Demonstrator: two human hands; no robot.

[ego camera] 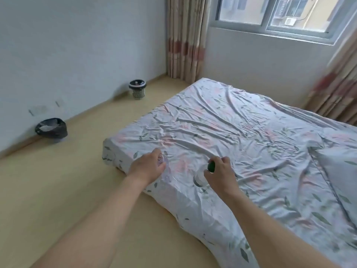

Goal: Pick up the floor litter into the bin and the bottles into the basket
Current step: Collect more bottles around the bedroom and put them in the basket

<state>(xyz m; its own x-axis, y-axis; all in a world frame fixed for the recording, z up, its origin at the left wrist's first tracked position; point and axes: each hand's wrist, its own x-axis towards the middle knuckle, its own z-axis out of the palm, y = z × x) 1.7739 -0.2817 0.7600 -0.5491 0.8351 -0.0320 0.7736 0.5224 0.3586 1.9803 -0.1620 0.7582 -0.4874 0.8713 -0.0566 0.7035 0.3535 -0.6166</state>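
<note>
Over the bed's (241, 136) near corner, the left hand (147, 168) grasps a clear bottle (164, 167); the right hand (220, 174) grips a green-capped bottle (201, 176). Carry both upright to the basket (137, 89) beyond the bed's far corner, not the bin (51, 129).

Low bed (241, 136) with wrinkled floral sheet under and beyond both hands. Pale wood floor (58, 190) left of them, white wall (77, 45) further left. Daylit window (276, 16) and striped curtains (185, 37) far ahead

no readable text, bottle labels blurred, no brands or numbers legible
</note>
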